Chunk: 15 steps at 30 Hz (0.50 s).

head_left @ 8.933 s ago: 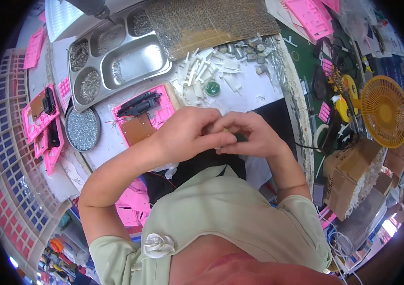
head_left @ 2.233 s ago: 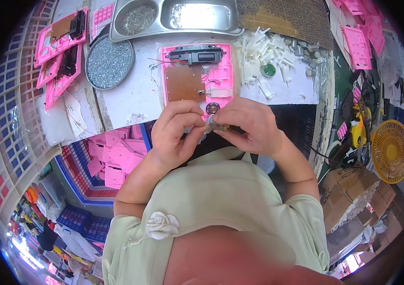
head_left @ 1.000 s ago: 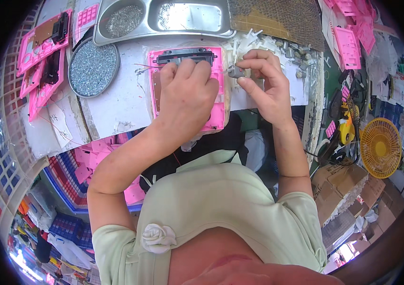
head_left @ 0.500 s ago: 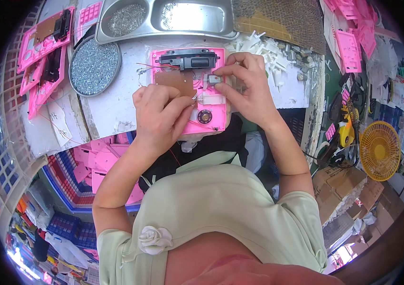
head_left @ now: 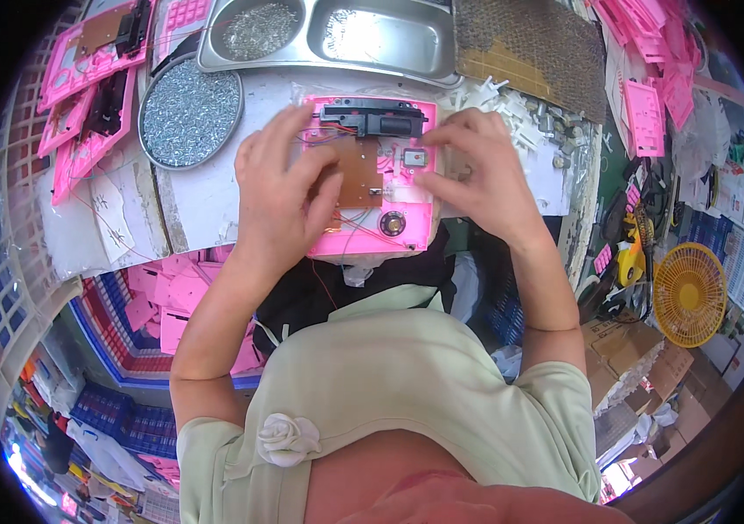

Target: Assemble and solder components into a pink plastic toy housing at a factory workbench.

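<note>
In front of me at the table's near edge lies a pink plastic housing (head_left: 420, 237). A black mechanism (head_left: 372, 116) spans its far side, and a brown circuit board (head_left: 359, 175) sits left of its middle. Right of the board are a small grey boxy part (head_left: 415, 158) and a white plastic piece (head_left: 401, 194). A round speaker (head_left: 392, 224) and thin coloured wires are at the near side. My left hand (head_left: 284, 188) hovers over the left edge, fingers apart and nothing in them. My right hand (head_left: 487, 170), also open, has thumb and forefinger parted at the right edge.
A round dish of small screws (head_left: 190, 113) stands to the left; behind is a metal tray (head_left: 328, 68) with small metal parts. White plastic pieces (head_left: 507, 118) lie at the right beside corrugated cardboard (head_left: 529, 52). Pink housings (head_left: 92, 131) are stacked far left. A yellow fan (head_left: 691, 294) is at right.
My left hand has left its pinch near the white piece and moved up and left, fingers spreading. My right fingers have come off the grey part. The whole view has shifted slightly.
</note>
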Motion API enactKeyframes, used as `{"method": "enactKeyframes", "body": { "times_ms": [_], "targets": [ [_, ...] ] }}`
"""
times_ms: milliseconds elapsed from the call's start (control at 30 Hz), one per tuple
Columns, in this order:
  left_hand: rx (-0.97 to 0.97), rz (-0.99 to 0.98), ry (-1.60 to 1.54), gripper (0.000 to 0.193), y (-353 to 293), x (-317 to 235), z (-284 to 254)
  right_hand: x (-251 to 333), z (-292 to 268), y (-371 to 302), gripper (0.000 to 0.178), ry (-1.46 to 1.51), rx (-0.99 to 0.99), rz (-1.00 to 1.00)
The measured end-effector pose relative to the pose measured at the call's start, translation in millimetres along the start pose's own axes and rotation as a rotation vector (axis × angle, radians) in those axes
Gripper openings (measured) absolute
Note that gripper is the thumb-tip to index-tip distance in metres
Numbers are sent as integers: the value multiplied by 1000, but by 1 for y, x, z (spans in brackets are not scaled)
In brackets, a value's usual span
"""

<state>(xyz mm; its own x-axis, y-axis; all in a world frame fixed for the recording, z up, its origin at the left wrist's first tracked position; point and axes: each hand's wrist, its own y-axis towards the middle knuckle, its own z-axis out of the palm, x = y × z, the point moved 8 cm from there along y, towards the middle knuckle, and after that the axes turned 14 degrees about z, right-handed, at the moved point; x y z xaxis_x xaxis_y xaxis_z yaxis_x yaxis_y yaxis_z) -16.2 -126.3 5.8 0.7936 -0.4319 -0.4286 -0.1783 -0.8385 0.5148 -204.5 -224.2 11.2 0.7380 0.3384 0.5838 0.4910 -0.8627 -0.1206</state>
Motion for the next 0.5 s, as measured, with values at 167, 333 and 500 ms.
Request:
{"method": "enactKeyframes", "body": {
  "times_ms": [167, 333, 500],
  "targets": [
    [70, -6, 12, 28, -19, -7, 6, 51, -6, 6, 31, -9, -187, -294],
    [56, -22, 17, 26, -23, -12, 4, 88, 28, 22, 30, -42, -159, -512],
    [57, -27, 38, 29, -29, -12, 4, 93, 40, 24, 29, -122, -159, -536]
  ]
}}
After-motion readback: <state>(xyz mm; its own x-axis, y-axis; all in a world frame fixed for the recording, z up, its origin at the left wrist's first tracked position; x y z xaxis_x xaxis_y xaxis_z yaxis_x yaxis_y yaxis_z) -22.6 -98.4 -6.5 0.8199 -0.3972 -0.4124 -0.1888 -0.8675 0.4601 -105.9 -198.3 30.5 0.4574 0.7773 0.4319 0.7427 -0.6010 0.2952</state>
